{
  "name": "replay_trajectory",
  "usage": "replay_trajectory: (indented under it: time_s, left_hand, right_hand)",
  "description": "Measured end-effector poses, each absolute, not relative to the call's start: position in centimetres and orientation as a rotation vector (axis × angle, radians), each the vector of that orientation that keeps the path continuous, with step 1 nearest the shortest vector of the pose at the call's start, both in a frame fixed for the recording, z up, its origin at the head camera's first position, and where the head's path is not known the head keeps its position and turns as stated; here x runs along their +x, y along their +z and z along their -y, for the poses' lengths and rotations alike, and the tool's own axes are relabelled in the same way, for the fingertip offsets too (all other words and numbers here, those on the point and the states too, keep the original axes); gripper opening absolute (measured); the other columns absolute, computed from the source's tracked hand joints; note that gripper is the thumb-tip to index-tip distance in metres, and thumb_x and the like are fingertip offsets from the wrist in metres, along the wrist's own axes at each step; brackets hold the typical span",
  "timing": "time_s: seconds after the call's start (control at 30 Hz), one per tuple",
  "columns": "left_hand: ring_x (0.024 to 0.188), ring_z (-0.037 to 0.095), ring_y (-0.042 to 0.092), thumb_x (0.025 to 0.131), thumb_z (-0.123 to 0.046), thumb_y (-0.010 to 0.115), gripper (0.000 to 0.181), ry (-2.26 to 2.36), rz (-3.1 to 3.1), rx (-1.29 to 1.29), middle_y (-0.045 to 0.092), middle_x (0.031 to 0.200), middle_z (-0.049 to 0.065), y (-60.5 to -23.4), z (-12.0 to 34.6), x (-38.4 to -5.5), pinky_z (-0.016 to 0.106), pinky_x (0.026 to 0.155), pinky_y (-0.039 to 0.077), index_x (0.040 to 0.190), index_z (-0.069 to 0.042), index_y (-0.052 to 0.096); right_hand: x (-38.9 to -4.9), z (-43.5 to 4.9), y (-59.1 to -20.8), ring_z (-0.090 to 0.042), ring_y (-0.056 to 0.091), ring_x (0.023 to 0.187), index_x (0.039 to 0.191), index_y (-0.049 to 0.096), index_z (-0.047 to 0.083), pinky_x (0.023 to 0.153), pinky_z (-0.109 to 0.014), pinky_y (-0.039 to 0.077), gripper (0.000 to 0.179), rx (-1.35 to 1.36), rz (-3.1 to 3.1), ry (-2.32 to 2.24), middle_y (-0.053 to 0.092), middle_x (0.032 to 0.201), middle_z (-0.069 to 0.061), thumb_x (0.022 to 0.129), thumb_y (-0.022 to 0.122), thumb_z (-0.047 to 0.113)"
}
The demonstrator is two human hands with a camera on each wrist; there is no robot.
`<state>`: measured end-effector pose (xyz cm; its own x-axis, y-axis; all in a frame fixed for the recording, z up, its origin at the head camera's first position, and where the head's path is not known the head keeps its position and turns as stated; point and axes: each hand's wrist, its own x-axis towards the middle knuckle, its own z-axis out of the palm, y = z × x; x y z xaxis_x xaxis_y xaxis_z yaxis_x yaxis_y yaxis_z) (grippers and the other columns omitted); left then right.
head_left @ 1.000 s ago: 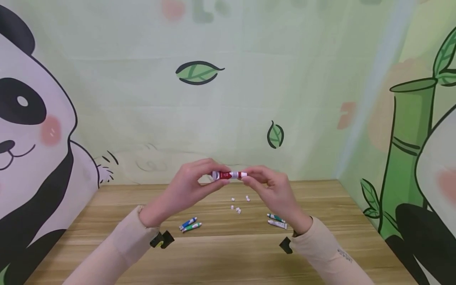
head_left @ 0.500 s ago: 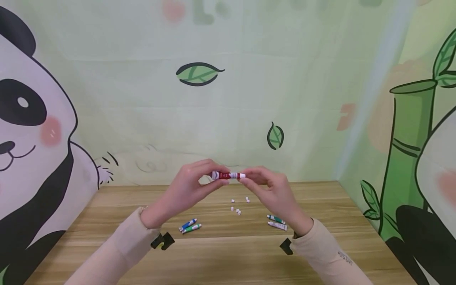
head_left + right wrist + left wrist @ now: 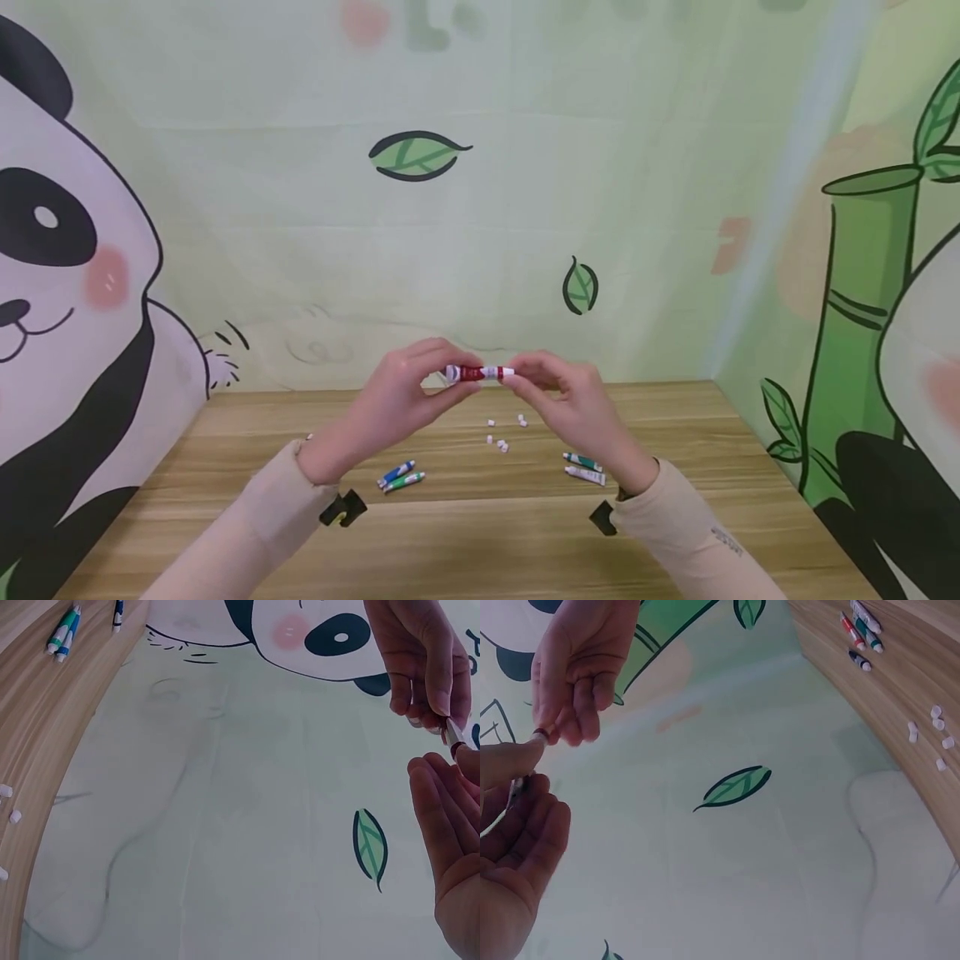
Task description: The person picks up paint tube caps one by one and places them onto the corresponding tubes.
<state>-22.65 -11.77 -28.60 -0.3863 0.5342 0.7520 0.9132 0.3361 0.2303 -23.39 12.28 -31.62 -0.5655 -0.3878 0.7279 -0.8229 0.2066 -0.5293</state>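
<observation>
- We are seeing the fingertips point(image 3: 448, 363) of the left hand point(image 3: 393, 400) pinching the left end of a small red-and-white paint tube point(image 3: 478, 373) — thumb below, fingers curled over the top.
- The right hand point(image 3: 573, 404) is pinching the tube's right, white end between thumb and forefinger; its other fingers are lying loosely curled beneath.
- The tube is lying roughly level between the two hands, raised above the wooden table point(image 3: 480, 542), in front of the table's far edge.
- In the left wrist view we are seeing only a sliver of the tube point(image 3: 538, 735) between the fingertips; whether a cap is sitting on it we cannot tell.
- Directly below the hands, several small white caps point(image 3: 501, 444) are lying scattered on the table.
- Nearer the left forearm, a blue tube point(image 3: 396, 472) and a green tube point(image 3: 406, 480) are lying side by side, touching or nearly so.
- Nearer the right wrist, a dark green tube point(image 3: 581, 461) and a white tube point(image 3: 585, 475) are lying just beside each other.
- Both forearms are wearing beige sleeves point(image 3: 678, 533) — a black strap is sitting at each wrist.
- Behind the table, a wall mural point(image 3: 67, 250) is showing pandas, bamboo and leaves.
</observation>
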Motion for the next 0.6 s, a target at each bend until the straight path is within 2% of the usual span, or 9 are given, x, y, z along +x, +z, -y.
replay_trajectory:
  time_s: [0.33,0.6]
  left_hand:
    - [0.085,0.009,0.063,0.081,-0.009,0.085,0.023,-0.76,2.091,-1.173,0.065,0.096,-0.003,-28.5,13.7,-22.5,0.025,0.073,0.055,0.102,-0.006,0.076]
    - [0.082,0.011,0.061,0.081,-0.009,0.085,0.022,-0.758,2.139,-0.957,0.064,0.093,-0.003,-29.2,16.2,-23.6,0.026,0.068,0.053,0.101,-0.007,0.076]
  right_hand:
    - [-23.7,-11.2,-31.9,-0.014,0.073,0.086,0.108,0.074,0.006,0.076,-0.034,0.06,0.017,1.106,2.017,1.369,0.077,0.1,-0.003,0.091,0.073,0.001]
    - [-23.9,-11.9,-32.2,-0.015,0.072,0.089,0.111,0.073,0.005,0.078,-0.03,0.058,0.019,1.031,2.051,1.377,0.076,0.102,-0.003,0.092,0.073,0.006]
